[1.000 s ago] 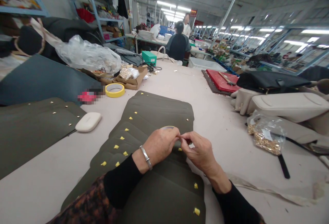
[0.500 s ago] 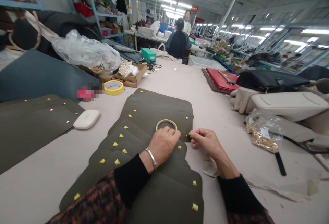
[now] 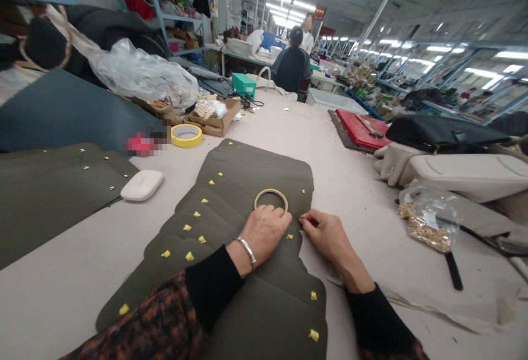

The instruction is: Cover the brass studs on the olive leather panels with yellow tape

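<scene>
Dark olive panels [image 3: 247,167] lie overlapped down the middle of the table, dotted with small yellow tape pieces [image 3: 189,256]. My left hand [image 3: 266,233] rests on them, its fingers curled over the near rim of a thin yellow tape roll [image 3: 271,190]. At the panels' right edge is my right hand [image 3: 324,230], thumb and forefinger pinched together; what they hold, if anything, is too small to name. A small metal stud [image 3: 303,191] shows on the panel above it.
More olive panels [image 3: 53,200] and a white rounded case [image 3: 142,185] are on the left, near a yellow tape roll [image 3: 187,135]. On the right are a bag of gold hardware [image 3: 429,230] and a red board [image 3: 358,129]. Two people stay farther back.
The yellow bit at my right fingertips no longer shows, and that hand has shifted slightly left toward the panel edge. My left hand keeps its place on the roll. The view has shifted slightly.
</scene>
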